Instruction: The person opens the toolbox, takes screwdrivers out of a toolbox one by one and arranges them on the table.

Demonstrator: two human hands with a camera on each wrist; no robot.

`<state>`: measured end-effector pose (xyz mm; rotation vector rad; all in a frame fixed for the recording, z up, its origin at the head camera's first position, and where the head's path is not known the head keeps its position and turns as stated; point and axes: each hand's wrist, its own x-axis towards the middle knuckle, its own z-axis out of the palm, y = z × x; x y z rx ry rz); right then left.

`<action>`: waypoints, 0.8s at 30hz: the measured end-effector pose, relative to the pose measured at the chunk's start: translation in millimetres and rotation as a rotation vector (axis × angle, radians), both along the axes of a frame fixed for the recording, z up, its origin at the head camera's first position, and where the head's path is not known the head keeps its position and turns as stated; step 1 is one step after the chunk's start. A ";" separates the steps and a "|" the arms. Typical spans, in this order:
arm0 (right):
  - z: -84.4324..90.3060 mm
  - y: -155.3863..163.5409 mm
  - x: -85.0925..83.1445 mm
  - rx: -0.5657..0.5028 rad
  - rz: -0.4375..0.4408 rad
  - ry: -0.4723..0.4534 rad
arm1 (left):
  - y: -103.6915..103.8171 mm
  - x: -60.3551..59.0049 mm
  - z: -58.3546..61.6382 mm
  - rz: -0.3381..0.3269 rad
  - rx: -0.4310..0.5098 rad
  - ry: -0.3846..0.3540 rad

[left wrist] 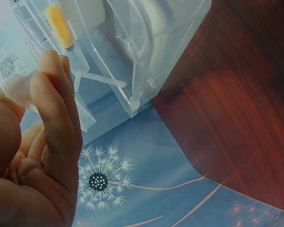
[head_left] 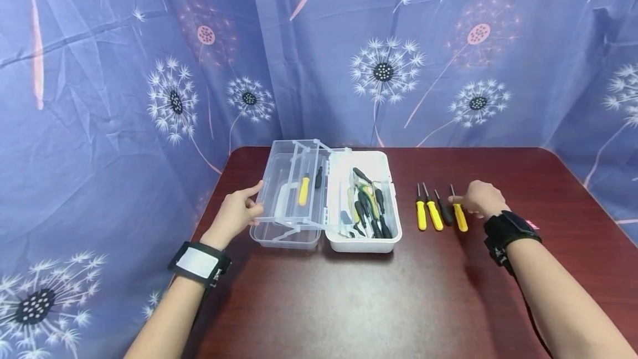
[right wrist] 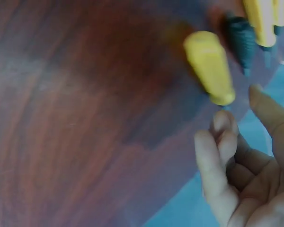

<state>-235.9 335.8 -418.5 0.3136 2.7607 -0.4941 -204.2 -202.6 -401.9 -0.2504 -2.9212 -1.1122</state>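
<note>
From my head view, the left hand [head_left: 233, 212] holds the clear tray [head_left: 284, 187] by its outer edge, left of the white toolbox [head_left: 361, 245]; the right hand [head_left: 482, 199] is at the rightmost yellow screwdriver [head_left: 461, 218] on the counter [head_left: 359, 303]. My left wrist view shows fingers [left wrist: 52, 99] clamped on the tray. In my right wrist view, fingers and thumb stand apart near the screwdriver's shaft; I cannot tell whether they touch it.

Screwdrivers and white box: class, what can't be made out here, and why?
- Right wrist view: most of the nearest yellow screwdriver's shaft, behind the right grip.
- Right wrist view: ends of the farther yellow handles, cut off by the top edge.
- Head view: pink item, too small.
- Head view: some tools in the white box, overlapped.
</note>
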 end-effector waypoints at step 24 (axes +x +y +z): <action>34.1 -99.4 -6.1 -0.009 0.171 0.177 | -0.1 2.4 2.6 -0.003 0.015 -0.012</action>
